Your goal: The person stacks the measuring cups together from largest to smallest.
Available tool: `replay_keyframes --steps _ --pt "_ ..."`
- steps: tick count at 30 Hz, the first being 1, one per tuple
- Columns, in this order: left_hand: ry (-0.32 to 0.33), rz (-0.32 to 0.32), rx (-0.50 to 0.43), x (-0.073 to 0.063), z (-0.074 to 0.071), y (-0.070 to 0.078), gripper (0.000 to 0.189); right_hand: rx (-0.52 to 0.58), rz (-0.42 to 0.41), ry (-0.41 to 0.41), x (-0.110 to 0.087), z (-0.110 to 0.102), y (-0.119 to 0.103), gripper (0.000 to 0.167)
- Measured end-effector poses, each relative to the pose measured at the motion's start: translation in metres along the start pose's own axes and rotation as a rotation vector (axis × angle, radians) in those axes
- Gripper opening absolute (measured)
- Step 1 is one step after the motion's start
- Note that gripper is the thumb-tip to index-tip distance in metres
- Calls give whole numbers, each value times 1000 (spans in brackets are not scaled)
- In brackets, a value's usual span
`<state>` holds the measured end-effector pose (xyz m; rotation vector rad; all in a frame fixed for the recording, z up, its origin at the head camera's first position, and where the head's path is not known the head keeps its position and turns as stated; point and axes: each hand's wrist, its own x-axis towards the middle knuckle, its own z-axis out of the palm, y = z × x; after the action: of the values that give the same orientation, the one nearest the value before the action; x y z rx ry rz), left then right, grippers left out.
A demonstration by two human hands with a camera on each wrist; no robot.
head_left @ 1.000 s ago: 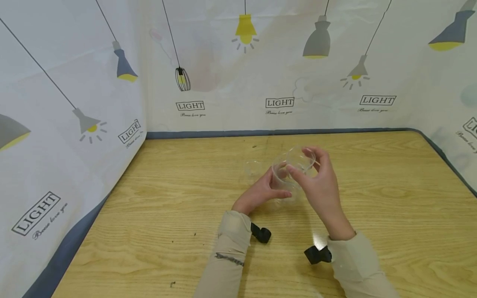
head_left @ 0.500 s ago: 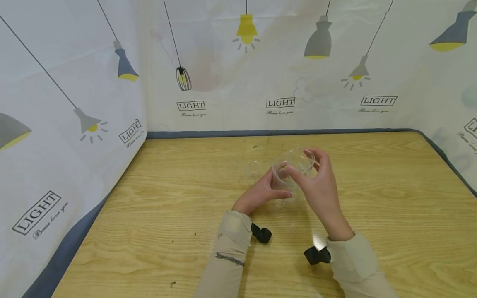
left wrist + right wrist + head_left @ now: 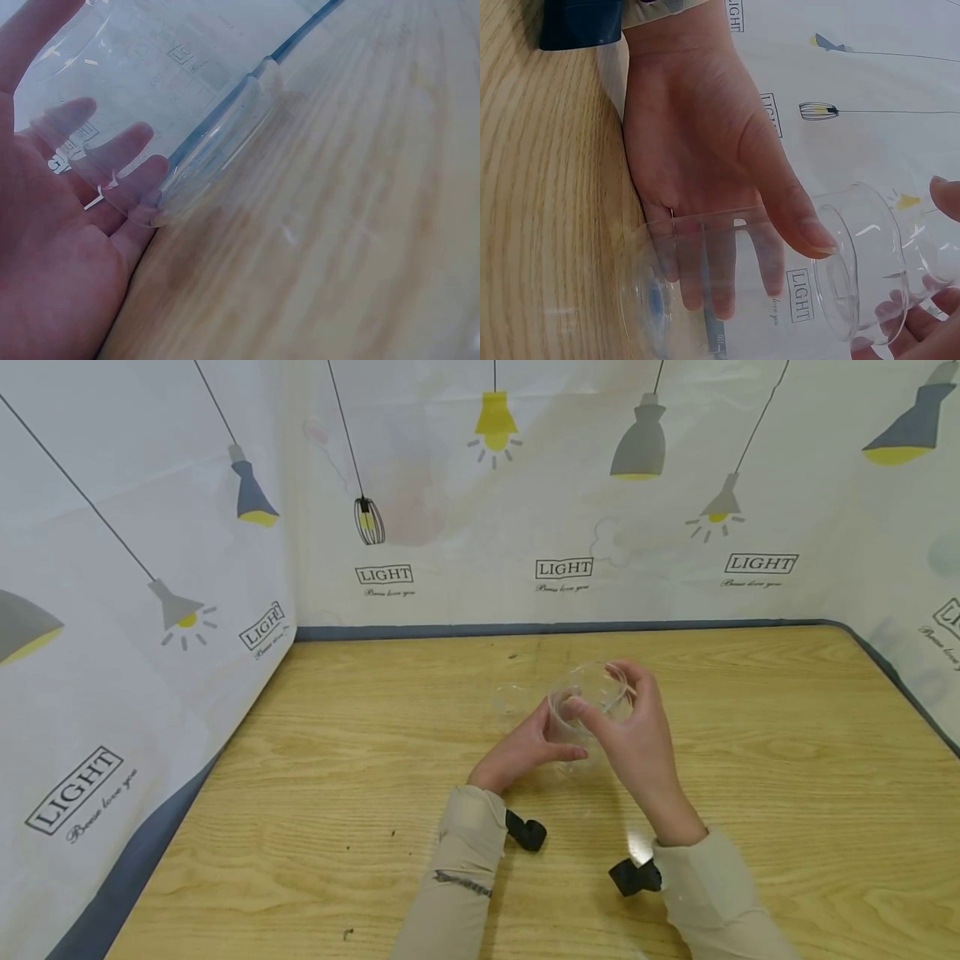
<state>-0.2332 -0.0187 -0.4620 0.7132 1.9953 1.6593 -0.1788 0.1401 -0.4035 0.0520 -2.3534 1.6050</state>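
So the left hand (image 3: 528, 739) is wrapped around a clear cup (image 3: 750, 300), fingers curved round the far side and thumb on the near side, so yeah, it's holding it. You can see the fingers right through the wall, and there are some faint measuring marks on it. The cup looks upright with its base down at the wooden table (image 3: 360, 752), a bit right of the middle and closer to the far edge than the near one. The right hand (image 3: 637, 727) is pinching another clear piece (image 3: 603, 683) between thumb and fingers, right up at the mouth of the cup. The two overlap so much, and they're both so see-through, that I can't tell whether they actually touch. There's also a small clear round thing (image 3: 510, 700) on the table, just past the left hand toward the far edge, too faint to say what it is. Both arms come in over the near edge in beige sleeves (image 3: 457, 877), with a black gadget (image 3: 527, 832) at each wrist. Behind the far edge there's a white backdrop (image 3: 450, 568) printed with hanging lamps and the word LIGHT, and it runs along the left and right edges too.
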Motion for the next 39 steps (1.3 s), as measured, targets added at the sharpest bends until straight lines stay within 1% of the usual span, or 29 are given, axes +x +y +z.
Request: replay_keyframes --steps 3,10,14,24,30,32,39 --pt "1 9 2 0 1 1 79 -17 17 -9 0 0 -1 74" --pt "-11 10 4 0 1 2 81 -37 36 -23 -1 1 0 78" --pt "-13 10 5 0 1 1 81 -55 33 -26 0 1 1 79" --pt "-18 8 -4 1 1 1 79 -139 7 -61 2 0 4 78" --pt "-29 21 -44 2 1 1 81 -194 -9 -81 4 0 6 78" --pt "-33 26 -50 2 1 0 81 -203 -5 -89 4 0 6 77" --pt "-38 33 -26 2 0 -1 83 -230 16 -114 4 -1 8 77"
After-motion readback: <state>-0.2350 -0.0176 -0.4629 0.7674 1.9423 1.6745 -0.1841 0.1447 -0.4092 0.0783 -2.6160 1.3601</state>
